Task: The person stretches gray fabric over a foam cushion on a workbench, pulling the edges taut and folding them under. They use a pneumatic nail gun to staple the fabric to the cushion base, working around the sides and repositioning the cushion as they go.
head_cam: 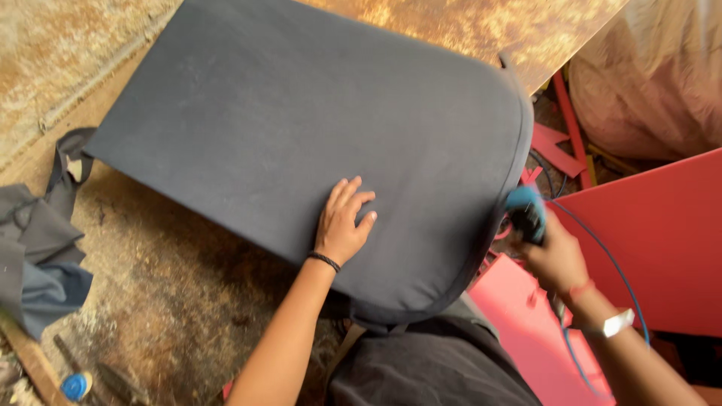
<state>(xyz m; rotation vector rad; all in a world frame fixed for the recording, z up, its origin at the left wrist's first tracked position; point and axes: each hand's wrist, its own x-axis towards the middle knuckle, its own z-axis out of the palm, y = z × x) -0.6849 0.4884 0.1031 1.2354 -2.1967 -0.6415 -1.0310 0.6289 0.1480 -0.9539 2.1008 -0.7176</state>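
Observation:
A large dark grey fabric-covered cushion panel (301, 113) with rounded corners lies on a worn wooden worktable (150, 271). My left hand (344, 222) rests flat on its near part, fingers spread, a black band on the wrist. My right hand (553, 256) grips a blurred black and blue hand tool (525, 210) held against the cushion's right edge seam. A blue hose (617, 271) runs from the tool past my wrist, which wears a white band.
Grey fabric scraps (37, 248) lie at the table's left. A blue-capped item (75, 386) and a dark tool sit at the lower left. Red boards (654, 233) stand to the right, with a pale sack (647, 75) behind them.

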